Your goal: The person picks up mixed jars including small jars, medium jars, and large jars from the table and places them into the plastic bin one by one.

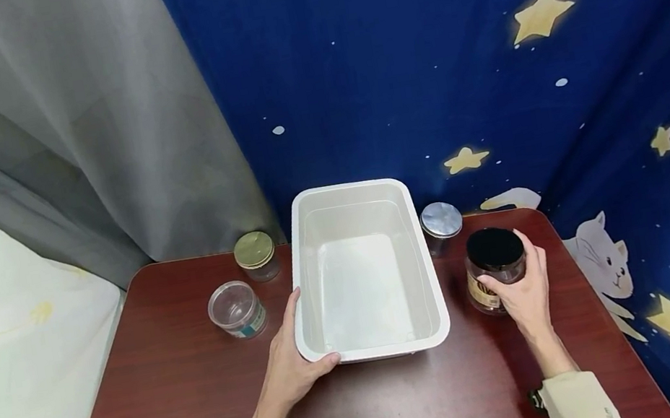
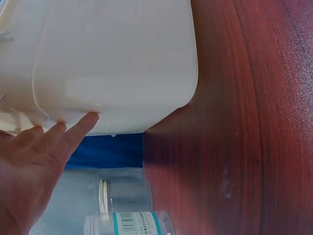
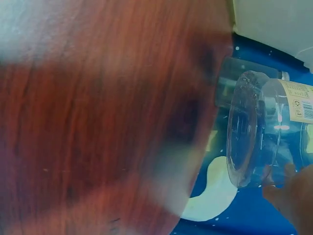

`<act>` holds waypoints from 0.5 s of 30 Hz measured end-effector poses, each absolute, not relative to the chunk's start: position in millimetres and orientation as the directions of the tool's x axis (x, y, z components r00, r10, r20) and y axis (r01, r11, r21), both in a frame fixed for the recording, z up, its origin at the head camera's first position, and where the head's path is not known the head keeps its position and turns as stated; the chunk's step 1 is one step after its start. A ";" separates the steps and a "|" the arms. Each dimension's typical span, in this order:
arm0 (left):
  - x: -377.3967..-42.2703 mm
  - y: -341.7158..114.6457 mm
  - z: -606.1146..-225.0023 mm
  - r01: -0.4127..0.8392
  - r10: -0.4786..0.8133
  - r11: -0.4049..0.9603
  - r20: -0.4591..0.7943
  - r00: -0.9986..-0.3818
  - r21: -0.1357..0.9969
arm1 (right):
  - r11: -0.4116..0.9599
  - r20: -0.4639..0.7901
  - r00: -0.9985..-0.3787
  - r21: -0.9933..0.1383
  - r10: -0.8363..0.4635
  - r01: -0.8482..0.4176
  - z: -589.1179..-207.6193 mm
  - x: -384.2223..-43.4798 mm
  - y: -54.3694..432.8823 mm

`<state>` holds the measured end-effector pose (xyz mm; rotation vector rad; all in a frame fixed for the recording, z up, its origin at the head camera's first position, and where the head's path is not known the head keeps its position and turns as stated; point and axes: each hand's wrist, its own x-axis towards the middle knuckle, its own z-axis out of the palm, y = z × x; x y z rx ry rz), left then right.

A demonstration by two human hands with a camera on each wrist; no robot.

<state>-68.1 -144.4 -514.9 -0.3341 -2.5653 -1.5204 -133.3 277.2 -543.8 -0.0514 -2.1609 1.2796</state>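
At 8 o'clock on the white tub (image 1: 361, 292), the left hand (image 1: 291, 368) grasps its near corner. The right hand (image 1: 529, 296) grips the black-lidded jar (image 1: 493, 259) at 3 o'clock from the tub. On the brown table (image 1: 174, 395), a clear jar (image 1: 237, 312) sits at 9 o'clock, a gold-lidded jar (image 1: 256, 254) farther back toward 10, a silver-lidded jar (image 1: 441, 223) at 2. A blue curtain (image 1: 385, 69) hangs at 12.
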 end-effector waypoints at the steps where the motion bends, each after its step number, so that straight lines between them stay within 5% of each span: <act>1: -68.1 -144.2 -515.2 0.261 0.118 0.463 0.233 -0.965 0.847 | 0.527 0.496 -0.804 -0.802 0.327 -0.281 -542.0 -133.0 276.4; 15: -68.0 -145.0 -516.6 0.292 0.128 0.470 0.263 -0.956 0.833 | 0.595 0.499 -0.839 -0.749 0.217 -0.291 -507.8 -126.3 272.9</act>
